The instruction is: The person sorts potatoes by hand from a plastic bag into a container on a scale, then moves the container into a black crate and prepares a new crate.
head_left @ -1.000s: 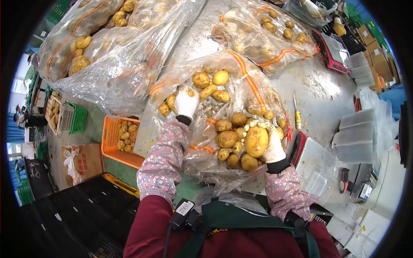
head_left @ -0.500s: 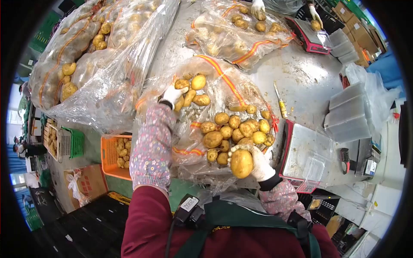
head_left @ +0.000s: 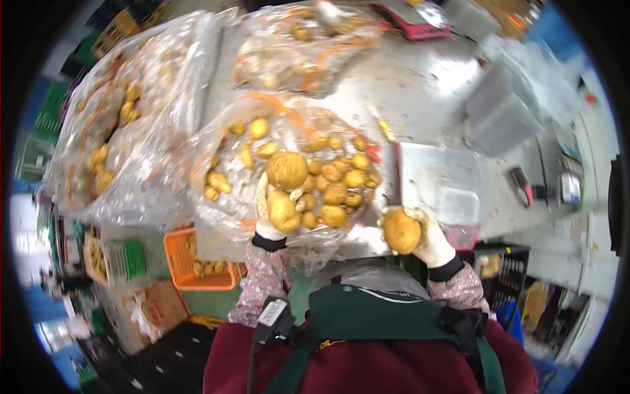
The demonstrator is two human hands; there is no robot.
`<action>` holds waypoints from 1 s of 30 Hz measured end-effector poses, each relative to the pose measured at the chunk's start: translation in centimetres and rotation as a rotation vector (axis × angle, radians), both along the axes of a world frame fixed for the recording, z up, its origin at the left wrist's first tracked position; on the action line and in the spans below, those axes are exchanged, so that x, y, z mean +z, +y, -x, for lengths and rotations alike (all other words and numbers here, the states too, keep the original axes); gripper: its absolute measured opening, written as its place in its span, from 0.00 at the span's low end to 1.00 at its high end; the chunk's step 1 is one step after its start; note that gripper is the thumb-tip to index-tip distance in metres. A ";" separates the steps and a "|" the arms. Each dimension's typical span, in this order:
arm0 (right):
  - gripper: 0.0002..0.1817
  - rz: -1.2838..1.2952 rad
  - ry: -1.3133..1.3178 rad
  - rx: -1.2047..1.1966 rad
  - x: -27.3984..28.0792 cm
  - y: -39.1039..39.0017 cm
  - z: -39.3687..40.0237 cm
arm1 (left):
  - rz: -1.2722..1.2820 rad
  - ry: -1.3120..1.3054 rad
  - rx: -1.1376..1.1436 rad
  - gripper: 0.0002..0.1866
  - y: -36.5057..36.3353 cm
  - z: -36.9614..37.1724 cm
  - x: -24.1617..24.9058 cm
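Note:
My left hand (head_left: pixel 269 229), in a white glove, is closed around potatoes near the table's front edge. A large brown potato (head_left: pixel 287 171) sits above a paler potato (head_left: pixel 283 211) in that hand. My right hand (head_left: pixel 433 245), also gloved, grips a round potato (head_left: pixel 401 232) in front of the scale (head_left: pixel 438 174). Beyond both hands, an opened clear plastic bag (head_left: pixel 222 143) with an orange stripe lies spread on the table. A pile of potatoes (head_left: pixel 335 193) rests on it, with several smaller ones scattered farther left.
Full potato bags (head_left: pixel 154 148) cover the left side, with another bag (head_left: pixel 272 62) at the back. A yellow-handled knife (head_left: pixel 385 129) lies behind the scale. Clear plastic trays (head_left: pixel 502 108) stand at right. Below the table's left edge is an orange crate (head_left: pixel 180 262). Another person's gloved hand (head_left: pixel 330 13) works behind.
My left hand has come back from the bag's far left toward me and now holds potatoes. My right hand has moved right with its potato, away from the pile. The view has shifted.

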State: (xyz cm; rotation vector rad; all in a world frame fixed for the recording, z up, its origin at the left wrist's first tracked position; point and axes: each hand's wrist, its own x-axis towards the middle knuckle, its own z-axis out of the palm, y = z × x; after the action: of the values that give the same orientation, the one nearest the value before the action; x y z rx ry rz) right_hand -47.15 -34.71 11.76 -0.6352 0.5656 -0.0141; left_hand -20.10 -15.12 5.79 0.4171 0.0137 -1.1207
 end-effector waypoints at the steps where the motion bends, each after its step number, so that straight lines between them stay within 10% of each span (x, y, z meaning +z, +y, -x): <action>1: 0.23 0.161 0.000 -0.095 -1.2 -1.0 1.5 | -0.084 0.080 -0.037 0.34 -1.2 2.3 1.7; 6: 0.14 1.146 0.405 -0.409 -2.3 -7.2 8.6 | -0.251 -0.068 -0.153 0.33 -11.2 12.6 3.8; 12: 0.19 1.649 0.858 -0.464 -3.4 -11.3 12.0 | -0.218 -0.424 -0.050 0.25 -23.3 24.0 1.2; 18: 0.16 1.702 0.842 -0.548 -4.0 -13.8 16.6 | -0.576 -2.119 0.174 0.28 -25.7 27.9 -1.4; 22: 0.14 1.496 0.736 -0.721 -6.9 -14.2 20.0 | -0.423 -2.140 0.038 0.16 -24.4 28.5 -2.1; 30: 0.15 1.229 0.726 -0.785 -10.9 -15.3 24.1 | -0.622 -1.170 0.402 0.12 -21.9 18.0 -3.1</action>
State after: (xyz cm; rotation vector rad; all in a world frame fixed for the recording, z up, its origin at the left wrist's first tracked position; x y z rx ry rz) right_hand -71.22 -50.06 0.90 -1.5876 1.5119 -0.9638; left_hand -38.10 -37.04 2.66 1.5071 -0.5684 -0.3261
